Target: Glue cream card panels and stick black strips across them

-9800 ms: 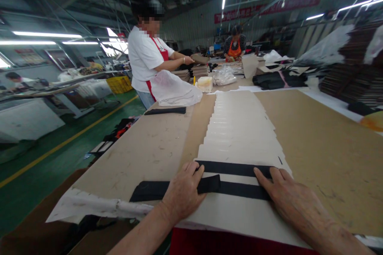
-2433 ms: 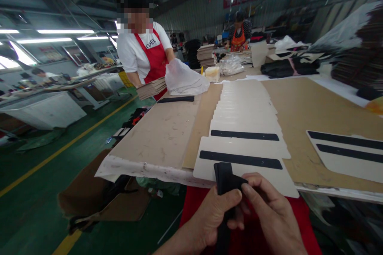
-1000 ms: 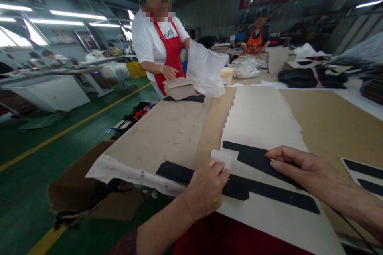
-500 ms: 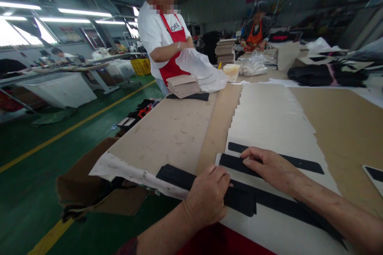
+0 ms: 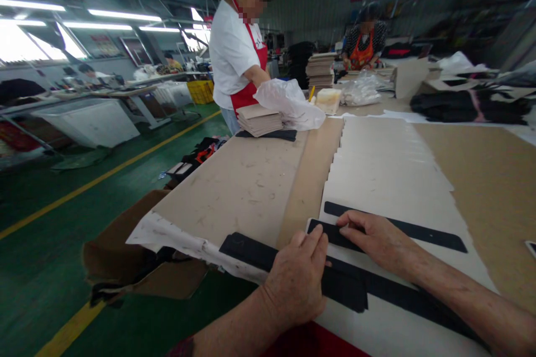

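At nine o'clock, well apart from the table, a white bin stands on the green floor, and a yellow basket is at ten o'clock. An open cardboard box sits low at eight o'clock, just beside the table. At eleven o'clock a person in a white shirt and red apron stands at the table's far left edge. Near them a stack of tan boards rests partly on some dark strips, with a crumpled plastic bag touching its right side.

Close in, a bundle of black strips lies across the table's near edge, running from ten o'clock to four o'clock of the left hand. The left grip is clamped on the bundle's middle, its forefinger reaching the left end of the middle black strip. That strip lies flat on the nearest of the overlapping white sheets. The right hand comes in from four o'clock, thumb and forefinger close together at the strip; I cannot tell whether they pinch or press it. The near black strip runs from the bundle toward four o'clock, under the right forearm. The far black strip lies beyond the right hand, on another sheet.
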`<state>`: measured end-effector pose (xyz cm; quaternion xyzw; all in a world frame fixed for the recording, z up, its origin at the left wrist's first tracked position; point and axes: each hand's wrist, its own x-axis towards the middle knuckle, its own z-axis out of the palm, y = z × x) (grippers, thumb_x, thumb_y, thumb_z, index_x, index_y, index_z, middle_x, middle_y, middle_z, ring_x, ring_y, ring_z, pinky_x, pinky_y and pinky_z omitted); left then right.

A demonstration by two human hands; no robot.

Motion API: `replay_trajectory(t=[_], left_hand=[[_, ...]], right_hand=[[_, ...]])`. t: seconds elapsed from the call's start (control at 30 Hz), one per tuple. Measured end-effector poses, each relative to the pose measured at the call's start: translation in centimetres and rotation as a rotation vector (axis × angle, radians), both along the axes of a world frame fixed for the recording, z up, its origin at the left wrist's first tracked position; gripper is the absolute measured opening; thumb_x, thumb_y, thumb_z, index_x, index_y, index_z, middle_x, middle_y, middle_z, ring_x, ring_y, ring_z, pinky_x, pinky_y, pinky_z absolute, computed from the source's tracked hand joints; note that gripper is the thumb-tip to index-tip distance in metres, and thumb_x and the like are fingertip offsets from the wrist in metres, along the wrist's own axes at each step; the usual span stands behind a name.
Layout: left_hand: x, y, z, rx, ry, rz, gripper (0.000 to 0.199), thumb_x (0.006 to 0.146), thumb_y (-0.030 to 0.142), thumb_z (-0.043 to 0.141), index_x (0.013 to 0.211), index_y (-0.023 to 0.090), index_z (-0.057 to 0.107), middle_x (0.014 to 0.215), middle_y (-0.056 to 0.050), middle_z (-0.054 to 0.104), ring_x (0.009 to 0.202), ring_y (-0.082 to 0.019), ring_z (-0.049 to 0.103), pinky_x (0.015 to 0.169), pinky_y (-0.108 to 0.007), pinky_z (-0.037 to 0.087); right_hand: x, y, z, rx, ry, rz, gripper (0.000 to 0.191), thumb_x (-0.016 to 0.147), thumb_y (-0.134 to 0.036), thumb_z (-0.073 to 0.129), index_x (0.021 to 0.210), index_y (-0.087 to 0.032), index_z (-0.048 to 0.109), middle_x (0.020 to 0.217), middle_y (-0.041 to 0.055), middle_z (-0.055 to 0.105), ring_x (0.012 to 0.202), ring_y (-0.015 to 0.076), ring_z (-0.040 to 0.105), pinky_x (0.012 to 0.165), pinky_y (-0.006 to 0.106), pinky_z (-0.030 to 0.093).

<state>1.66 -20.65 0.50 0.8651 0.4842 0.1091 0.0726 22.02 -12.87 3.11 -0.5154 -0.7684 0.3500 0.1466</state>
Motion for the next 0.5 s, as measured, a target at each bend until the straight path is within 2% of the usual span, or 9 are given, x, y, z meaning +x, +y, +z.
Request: replay_trajectory(t=[0.37, 0.5], left_hand=[[0.3, 0.2, 0.7, -0.059, 0.039, 0.017, 0.076, 0.074, 0.028, 0.056, 0.144, 0.002, 0.042, 0.154, -0.018, 0.039, 0.122, -0.035, 0.046, 0.104, -0.044, 0.045], [0.4, 0.3, 1.1, -0.081, 0.044, 0.018, 0.077, 0.073, 0.03, 0.058, 0.142, 0.001, 0.044, 0.153, -0.018, 0.04, 0.124, -0.035, 0.044, 0.106, -0.044, 0.043]], right_hand=[[-0.3, 0.1, -0.1, 0.008, -0.026, -0.007, 0.022, 0.088, -0.035, 0.048, 0.093, -0.024, 0.065, 0.074, -0.0011, 0.066, 0.069, 0.0168, 0.058, 0.068, 0.031, 0.042], [2.0, -0.1, 0.5, -0.055, -0.028, -0.036, 0.029, 0.083, -0.043, 0.058, 0.102, -0.024, 0.066, 0.077, -0.0008, 0.066, 0.065, 0.0161, 0.058, 0.061, 0.029, 0.043]])
